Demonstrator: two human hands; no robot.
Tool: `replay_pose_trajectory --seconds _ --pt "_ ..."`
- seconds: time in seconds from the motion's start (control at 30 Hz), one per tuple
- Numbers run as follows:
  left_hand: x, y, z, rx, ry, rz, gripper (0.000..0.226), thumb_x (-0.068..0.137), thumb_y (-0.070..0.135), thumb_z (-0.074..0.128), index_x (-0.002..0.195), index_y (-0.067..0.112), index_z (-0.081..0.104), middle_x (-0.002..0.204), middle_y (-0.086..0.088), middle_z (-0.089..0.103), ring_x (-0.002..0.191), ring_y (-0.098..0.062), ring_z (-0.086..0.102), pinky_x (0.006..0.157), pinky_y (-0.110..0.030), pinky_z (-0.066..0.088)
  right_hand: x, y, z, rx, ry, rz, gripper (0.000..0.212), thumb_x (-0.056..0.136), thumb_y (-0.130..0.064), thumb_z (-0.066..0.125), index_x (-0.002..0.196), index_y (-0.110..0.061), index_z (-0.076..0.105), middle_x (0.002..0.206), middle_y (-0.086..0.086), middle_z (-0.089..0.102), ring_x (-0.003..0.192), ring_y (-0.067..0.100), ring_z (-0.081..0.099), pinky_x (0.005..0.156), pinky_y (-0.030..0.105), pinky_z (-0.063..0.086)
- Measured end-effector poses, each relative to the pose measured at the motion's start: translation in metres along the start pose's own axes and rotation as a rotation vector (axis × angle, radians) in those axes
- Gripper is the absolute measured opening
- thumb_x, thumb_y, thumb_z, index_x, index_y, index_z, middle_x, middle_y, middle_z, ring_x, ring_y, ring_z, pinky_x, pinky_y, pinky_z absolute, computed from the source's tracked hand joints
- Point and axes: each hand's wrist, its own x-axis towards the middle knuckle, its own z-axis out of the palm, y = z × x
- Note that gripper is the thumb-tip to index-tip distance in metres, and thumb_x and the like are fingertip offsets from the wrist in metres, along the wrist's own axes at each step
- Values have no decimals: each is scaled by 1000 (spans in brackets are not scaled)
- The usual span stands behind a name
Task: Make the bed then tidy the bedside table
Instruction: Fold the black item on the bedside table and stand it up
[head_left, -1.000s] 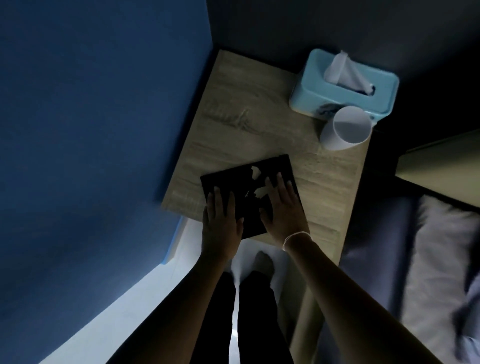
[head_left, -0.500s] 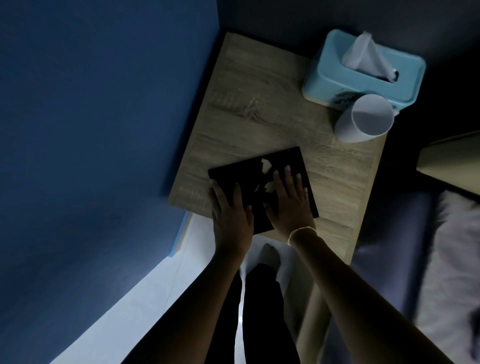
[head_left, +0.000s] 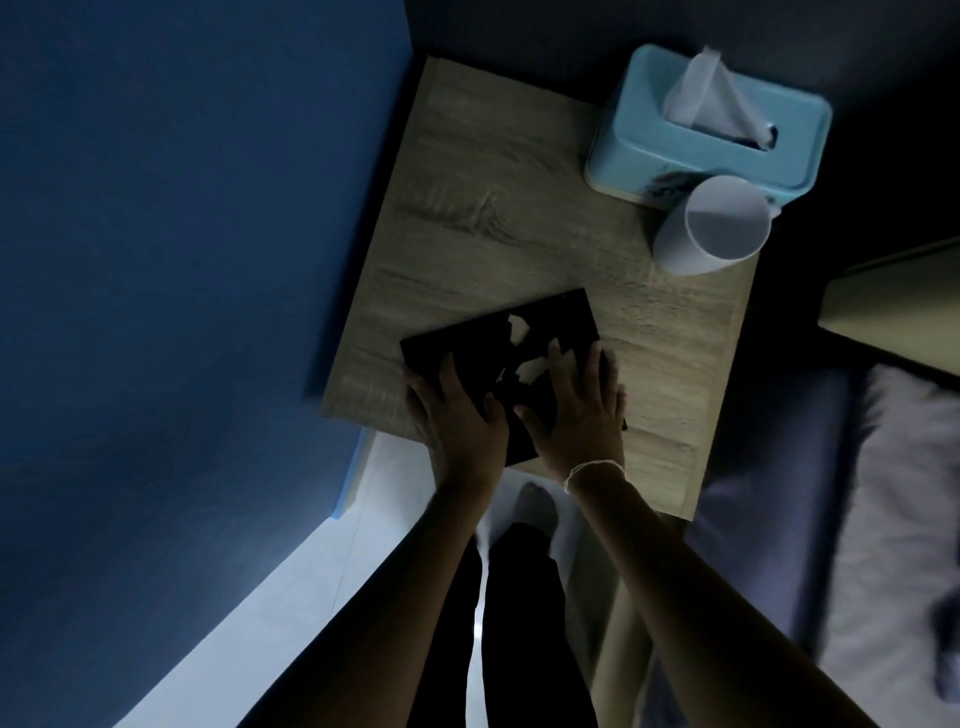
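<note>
Book (head_left: 550, 332) | flat, stiff, light | near tissue box (head_left: 706, 135) | left hand (head_left: 460, 415), right hand (head_left: 582, 410) spread flat on cover | grip side edges

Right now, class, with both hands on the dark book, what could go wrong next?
1. The dark book overhangs the bedside table's near edge; if the left hand or right hand slips, it may drop.
2. Pushed far back, it might knock the white cup beside the tissue box.

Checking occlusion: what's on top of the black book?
Both hands lie flat on the book: left hand, right hand. A pale cover patch shows between them; the cover beneath the hands is hidden.
</note>
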Motion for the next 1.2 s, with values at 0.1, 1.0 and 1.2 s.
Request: replay_pose_trajectory --seconds 0.1,1.0,1.2 --pt "3 9 -10 -58 24 -81 70 85 19 59 145 16 23 153 -20 14 133 -41 25 99 -54 43 0 0 -4 31 -16 4 85 87 -60 49 150 -39 -3 161 9 -10 146 32 -15 117 55 6" --pt "-42 84 -78 305 -11 614 54 82 2 56 134 15 51 156 -23 11 130 -40 31 91 -43 49 19 -36 -83 894 115 482 56 82 -47 67 129 -18 55 115 4 67 111 22 59 81 20 36" --pt "-45 82 -86 537 -30 785 46 89 42 41 119 13 60 153 -24 21 123 -38 33 88 -43 47 17 -42 -92 918 151 479 50 85 -38 67 129 -16 56 121 8 65 115 24 57 91 25 40"
